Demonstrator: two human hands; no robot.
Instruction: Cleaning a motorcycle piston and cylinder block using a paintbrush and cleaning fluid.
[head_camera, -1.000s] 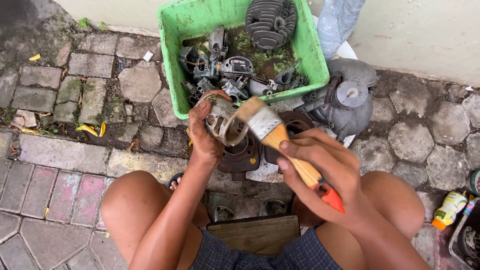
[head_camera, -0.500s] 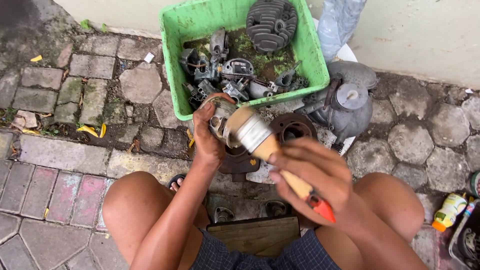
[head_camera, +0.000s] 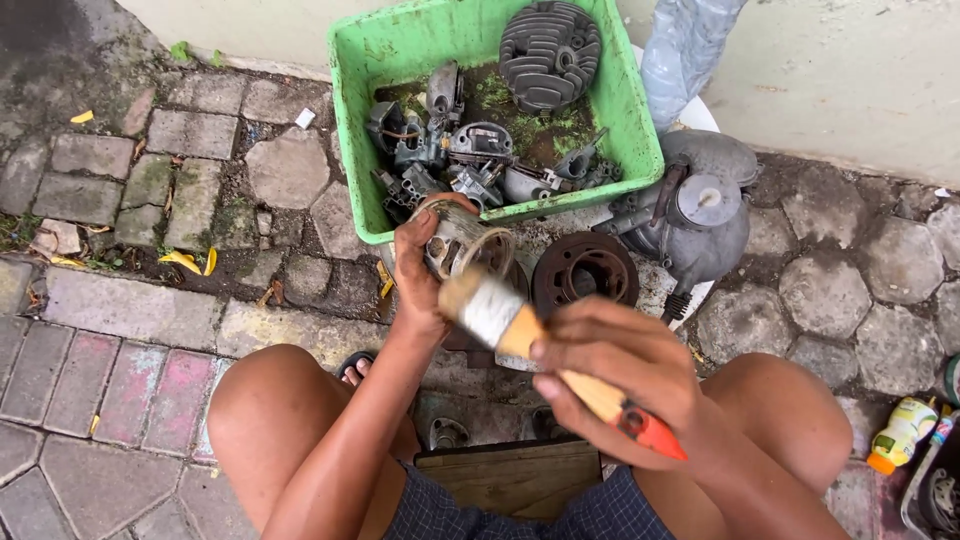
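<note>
My left hand (head_camera: 418, 272) is clamped around a small grimy metal engine part (head_camera: 462, 243), its shape hard to make out behind my fingers. My right hand (head_camera: 618, 385) grips a wooden-handled paintbrush with a red tip (head_camera: 545, 350), bristles blurred against that part. Just beyond my left hand sits a green plastic tub (head_camera: 372, 160) of greasy parts; a rusty round disc (head_camera: 584, 270) lies beyond my right.
</note>
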